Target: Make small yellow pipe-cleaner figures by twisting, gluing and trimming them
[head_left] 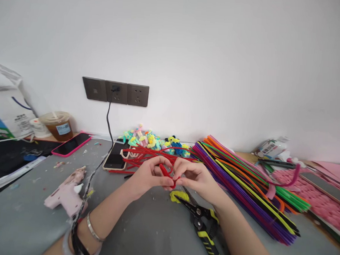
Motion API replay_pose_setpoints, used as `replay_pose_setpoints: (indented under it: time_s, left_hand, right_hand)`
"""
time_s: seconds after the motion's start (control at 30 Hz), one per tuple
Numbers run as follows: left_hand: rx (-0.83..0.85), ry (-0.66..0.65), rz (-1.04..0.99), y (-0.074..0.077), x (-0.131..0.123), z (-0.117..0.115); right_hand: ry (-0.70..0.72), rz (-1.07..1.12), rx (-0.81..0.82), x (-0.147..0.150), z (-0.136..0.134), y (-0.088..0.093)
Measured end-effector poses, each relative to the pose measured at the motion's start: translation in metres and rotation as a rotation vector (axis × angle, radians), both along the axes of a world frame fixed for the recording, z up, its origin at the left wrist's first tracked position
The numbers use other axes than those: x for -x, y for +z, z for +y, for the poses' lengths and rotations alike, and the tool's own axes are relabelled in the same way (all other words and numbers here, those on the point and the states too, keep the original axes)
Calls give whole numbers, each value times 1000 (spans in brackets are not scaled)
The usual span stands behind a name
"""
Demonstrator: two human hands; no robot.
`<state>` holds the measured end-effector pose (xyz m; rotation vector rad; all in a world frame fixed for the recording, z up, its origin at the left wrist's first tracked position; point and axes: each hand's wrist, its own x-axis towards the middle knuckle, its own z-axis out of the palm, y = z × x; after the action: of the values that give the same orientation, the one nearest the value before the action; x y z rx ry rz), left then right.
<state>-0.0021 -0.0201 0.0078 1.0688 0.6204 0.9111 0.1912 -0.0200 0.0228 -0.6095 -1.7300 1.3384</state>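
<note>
Both hands meet above the grey mat [139,234], their fingers close together. My left hand [150,174] is closed around a bent red pipe cleaner [164,170]. My right hand [194,177] pinches the curled lower end of that same piece, and its fingertips hide part of the bend. Just beneath my right hand lie black pliers with yellow-striped handles [207,235], their jaws apart. Yellow fuzzy material [178,196] sits by the jaw tips. Behind my hands, loose red pipe cleaners [145,153] spread across the mat.
To the right lies a big bundle of coloured pipe cleaners [241,183]. A pink glue gun [68,194] rests at left, a black cord [93,168] running past it. Further back are phones [71,144], a drink cup [59,127] and small fuzzy figures [148,139].
</note>
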Motion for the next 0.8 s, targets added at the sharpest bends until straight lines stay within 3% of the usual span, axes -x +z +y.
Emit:
replay_pose_setpoints:
  time_s: [0.23, 0.53, 0.67, 0.8]
  left_hand:
    - [-43, -203, 125, -6, 5, 1]
    - [-34, -271, 133, -5, 2, -3]
    - [-5, -227, 39, -5, 0, -1]
    - [-76, -36, 91, -4, -1, 3]
  right_hand:
    - [202, -72, 320, -1, -3, 3]
    - [337, -98, 380, 2, -6, 2]
    - [269, -38, 403, 0, -4, 3]
    - [58, -22, 320, -1, 3, 0]
